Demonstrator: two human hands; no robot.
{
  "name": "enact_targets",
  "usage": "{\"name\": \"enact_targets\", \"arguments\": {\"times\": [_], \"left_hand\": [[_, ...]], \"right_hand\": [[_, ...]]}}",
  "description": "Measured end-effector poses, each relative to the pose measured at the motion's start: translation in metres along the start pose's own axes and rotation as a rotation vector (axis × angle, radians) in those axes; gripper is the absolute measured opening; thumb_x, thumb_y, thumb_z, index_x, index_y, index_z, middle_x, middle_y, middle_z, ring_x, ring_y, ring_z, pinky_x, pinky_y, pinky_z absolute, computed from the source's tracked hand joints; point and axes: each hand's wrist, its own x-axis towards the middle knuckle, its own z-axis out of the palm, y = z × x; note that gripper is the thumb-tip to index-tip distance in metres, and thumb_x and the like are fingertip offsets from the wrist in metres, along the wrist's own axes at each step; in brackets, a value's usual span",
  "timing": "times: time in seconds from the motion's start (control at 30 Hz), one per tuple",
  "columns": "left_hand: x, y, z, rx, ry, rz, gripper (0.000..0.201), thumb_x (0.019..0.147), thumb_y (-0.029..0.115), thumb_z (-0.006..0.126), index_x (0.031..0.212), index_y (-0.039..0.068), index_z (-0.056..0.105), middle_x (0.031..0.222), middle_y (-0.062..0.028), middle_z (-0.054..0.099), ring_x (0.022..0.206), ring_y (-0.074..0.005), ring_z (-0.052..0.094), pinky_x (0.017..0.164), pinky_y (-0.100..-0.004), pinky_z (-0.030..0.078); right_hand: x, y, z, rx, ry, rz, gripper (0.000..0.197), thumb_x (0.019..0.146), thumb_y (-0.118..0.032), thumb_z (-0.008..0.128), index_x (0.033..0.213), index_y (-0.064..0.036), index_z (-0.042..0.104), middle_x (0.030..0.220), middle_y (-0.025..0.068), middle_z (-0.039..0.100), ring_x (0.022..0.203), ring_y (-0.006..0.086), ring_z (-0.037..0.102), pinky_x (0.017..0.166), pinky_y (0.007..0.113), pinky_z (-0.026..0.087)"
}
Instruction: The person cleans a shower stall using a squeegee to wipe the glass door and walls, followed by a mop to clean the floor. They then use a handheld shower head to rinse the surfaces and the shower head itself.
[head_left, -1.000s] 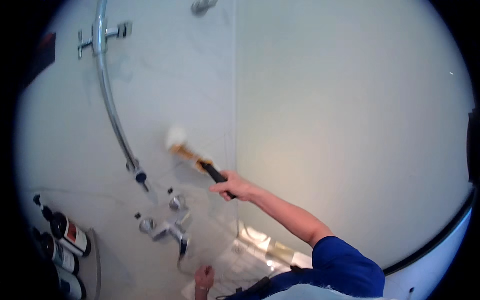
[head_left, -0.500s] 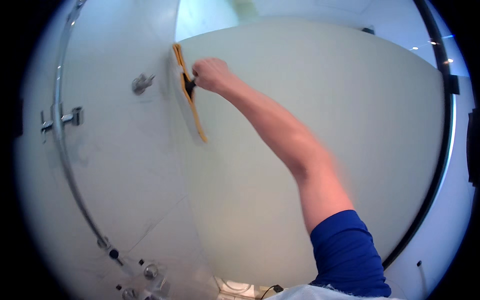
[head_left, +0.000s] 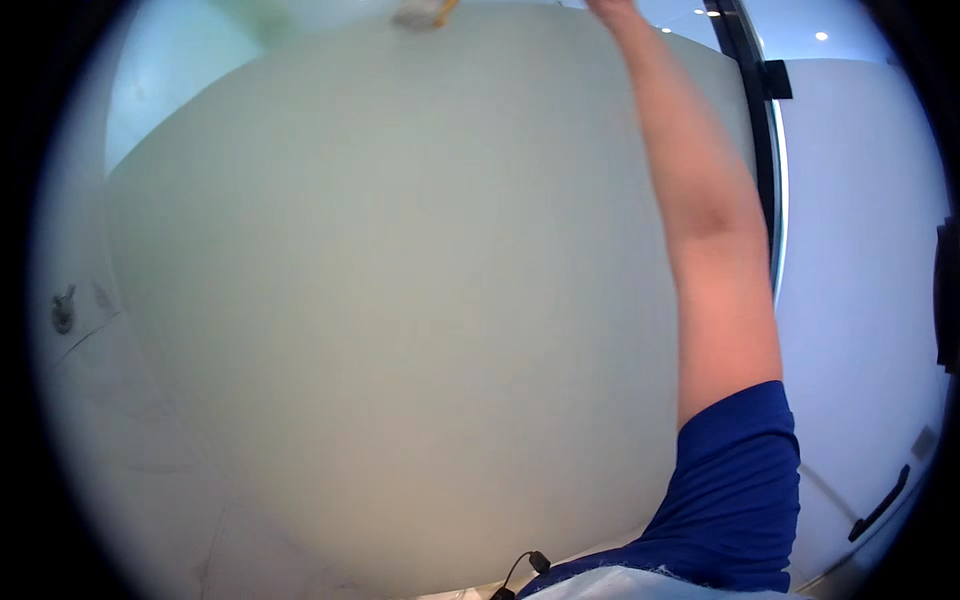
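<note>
My right arm reaches up along the right side of a large pale frosted glass panel (head_left: 420, 300). Only the lower part of my right hand (head_left: 610, 8) shows at the upper edge; its fingers are cut off. To the left of it, also at the upper edge, one blurred end of a squeegee (head_left: 430, 14) with a yellow edge lies against the top of the panel. Its handle is outside the picture, but the earlier frame has my right hand closed round it. My left hand is out of view.
A black upright frame (head_left: 757, 130) edges the panel on the right, with a white wall beyond. A black handle (head_left: 880, 505) sits low on the right. At far left a metal fitting (head_left: 64, 312) juts from the marbled wall. A black cable (head_left: 520, 572) lies near my sleeve.
My right hand and the squeegee have moved from the panel's left edge up and right, mostly out of the picture. The view has turned right, and the shower rail has left it.
</note>
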Motion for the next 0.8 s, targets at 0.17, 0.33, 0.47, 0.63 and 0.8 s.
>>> {"name": "enact_targets", "arguments": {"times": [0.17,0.33,0.47,0.63,0.8], "left_hand": [[0.019,0.138,0.018,-0.104,-0.158,0.029,0.024,0.074,0.024,0.060,0.087,0.004,0.060,0.074,-0.0124,0.061,0.070,-0.0218,0.059,0.066,-0.0321,0.047],[0.016,0.199,0.051,-0.138,-0.310,0.025,0.024,0.072,0.024,0.062,0.086,0.004,0.061,0.071,-0.0108,0.061,0.067,-0.0196,0.059,0.064,-0.0306,0.047],[-0.010,0.187,0.069,-0.118,-0.408,-0.010,0.023,0.071,0.023,0.063,0.084,0.004,0.061,0.068,-0.0095,0.062,0.065,-0.0179,0.060,0.063,-0.0294,0.047],[-0.053,0.191,0.066,-0.277,-0.271,0.068,0.020,0.069,0.016,0.065,0.084,0.002,0.062,0.069,-0.0110,0.063,0.064,-0.0186,0.062,0.060,-0.0296,0.049],[-0.064,0.200,0.025,-0.108,-0.423,-0.014,0.018,0.070,0.018,0.063,0.082,0.004,0.062,0.072,-0.0133,0.063,0.068,-0.0239,0.062,0.064,-0.0342,0.049]], "right_hand": [[-0.041,0.117,-0.122,-0.069,0.077,0.451,0.023,0.072,-0.022,0.061,0.089,-0.0070,0.065,0.063,0.0061,0.058,0.050,0.0160,0.053,0.037,0.028,0.040],[-0.094,0.143,-0.184,0.067,0.032,0.571,0.026,0.076,-0.023,0.059,0.096,-0.0064,0.062,0.062,0.0042,0.055,0.046,0.0134,0.049,0.035,0.026,0.039],[-0.172,0.153,-0.243,0.012,-0.122,0.678,0.023,0.078,-0.023,0.058,0.095,-0.0084,0.062,0.065,0.0045,0.055,0.054,0.0137,0.052,0.044,0.026,0.043],[-0.380,0.147,-0.351,-0.073,-0.412,0.759,0.044,0.083,-0.024,0.057,0.119,-0.0009,0.046,0.095,0.0077,0.058,0.083,0.0142,0.055,0.073,0.029,0.046],[-0.598,-0.032,-0.391,-0.006,-0.278,1.682,0.028,0.086,-0.030,0.046,0.084,-0.0022,0.048,0.072,0.0090,0.057,0.056,0.0153,0.054,0.045,0.028,0.042]]}}
